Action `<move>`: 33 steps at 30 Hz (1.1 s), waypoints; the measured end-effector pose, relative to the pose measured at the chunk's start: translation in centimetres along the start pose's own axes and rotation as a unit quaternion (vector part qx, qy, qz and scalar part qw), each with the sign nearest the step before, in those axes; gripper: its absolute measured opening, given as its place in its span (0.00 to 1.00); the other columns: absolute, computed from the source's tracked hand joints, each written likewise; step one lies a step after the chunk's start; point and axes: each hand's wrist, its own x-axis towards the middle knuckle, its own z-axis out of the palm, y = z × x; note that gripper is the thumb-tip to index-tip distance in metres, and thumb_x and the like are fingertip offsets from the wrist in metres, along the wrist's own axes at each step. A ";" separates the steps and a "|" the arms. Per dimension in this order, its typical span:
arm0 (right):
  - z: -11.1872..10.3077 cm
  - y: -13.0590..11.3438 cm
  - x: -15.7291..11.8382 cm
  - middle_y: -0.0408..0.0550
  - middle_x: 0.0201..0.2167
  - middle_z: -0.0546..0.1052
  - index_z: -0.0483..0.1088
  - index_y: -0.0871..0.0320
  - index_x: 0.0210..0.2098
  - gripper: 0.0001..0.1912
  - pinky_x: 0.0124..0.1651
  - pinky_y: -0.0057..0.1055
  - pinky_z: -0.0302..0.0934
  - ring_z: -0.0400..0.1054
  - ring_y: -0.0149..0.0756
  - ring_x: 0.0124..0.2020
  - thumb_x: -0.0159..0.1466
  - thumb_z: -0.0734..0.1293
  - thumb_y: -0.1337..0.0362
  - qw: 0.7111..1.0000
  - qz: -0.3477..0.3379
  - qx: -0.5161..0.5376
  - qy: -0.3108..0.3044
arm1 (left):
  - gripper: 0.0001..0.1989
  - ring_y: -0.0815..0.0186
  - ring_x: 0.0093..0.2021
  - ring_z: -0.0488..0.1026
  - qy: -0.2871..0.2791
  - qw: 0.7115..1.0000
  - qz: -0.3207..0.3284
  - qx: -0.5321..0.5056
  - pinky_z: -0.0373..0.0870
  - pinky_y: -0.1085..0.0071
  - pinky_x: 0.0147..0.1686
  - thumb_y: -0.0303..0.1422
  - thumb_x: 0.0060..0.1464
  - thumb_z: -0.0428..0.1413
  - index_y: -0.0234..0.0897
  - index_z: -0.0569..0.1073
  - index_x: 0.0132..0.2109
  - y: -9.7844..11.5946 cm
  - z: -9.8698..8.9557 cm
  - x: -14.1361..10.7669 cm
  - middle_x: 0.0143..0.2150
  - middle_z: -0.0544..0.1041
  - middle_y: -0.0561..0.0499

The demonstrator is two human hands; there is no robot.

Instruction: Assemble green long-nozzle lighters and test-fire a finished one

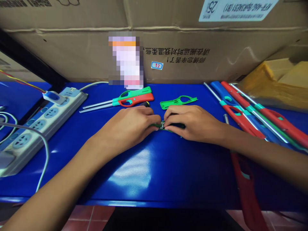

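My left hand (134,124) and my right hand (194,123) meet at the middle of the blue table. Their fingertips are pinched on a small opened green lighter housing (163,126) with a bit of metal or wire showing. Most of that piece is hidden by my fingers. Just behind my right hand lies a loose green lighter casing half (178,102). A dark handle with a yellow end (147,104) pokes out behind my left hand. Farther left, a green long-nosed lighter (139,92) and a red long-nosed lighter (141,100) lie side by side.
Several red, blue and green lighters (276,115) lie at the right. Another red lighter (246,189) passes beneath my right forearm and overhangs the front edge. A power strip (79,98) with cables stands left. Behind are a cardboard box (175,38), a blurred phone-like object (130,64) and yellow packaging (262,80).
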 end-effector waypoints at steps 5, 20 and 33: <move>0.0 0.3 -0.1 0.49 0.48 0.86 0.85 0.52 0.44 0.07 0.49 0.38 0.72 0.81 0.42 0.46 0.76 0.72 0.66 1.000 -0.013 -0.009 0.002 | 0.06 0.58 0.48 0.83 0.019 0.999 0.014 0.040 0.79 0.66 0.44 0.32 0.74 0.60 0.40 0.83 0.49 0.5 0.3 0.0 0.51 0.83 0.46; -1.3 1.3 0.7 0.50 0.50 0.84 0.78 0.54 0.54 0.14 0.55 0.41 0.70 0.79 0.44 0.50 0.73 0.66 0.71 0.996 -0.007 0.093 -0.005 | 0.04 0.60 0.45 0.82 0.032 0.997 0.019 -0.066 0.77 0.64 0.47 0.29 0.70 0.64 0.40 0.84 0.45 -0.4 1.5 0.4 0.43 0.84 0.49; -0.4 3.2 0.5 0.54 0.58 0.79 0.76 0.53 0.58 0.15 0.72 0.55 0.59 0.71 0.52 0.62 0.73 0.69 0.69 0.986 -0.052 0.139 -0.079 | 0.05 0.58 0.46 0.79 0.052 0.993 0.018 -0.100 0.76 0.61 0.50 0.27 0.71 0.60 0.35 0.82 0.47 -0.2 2.3 0.8 0.44 0.82 0.47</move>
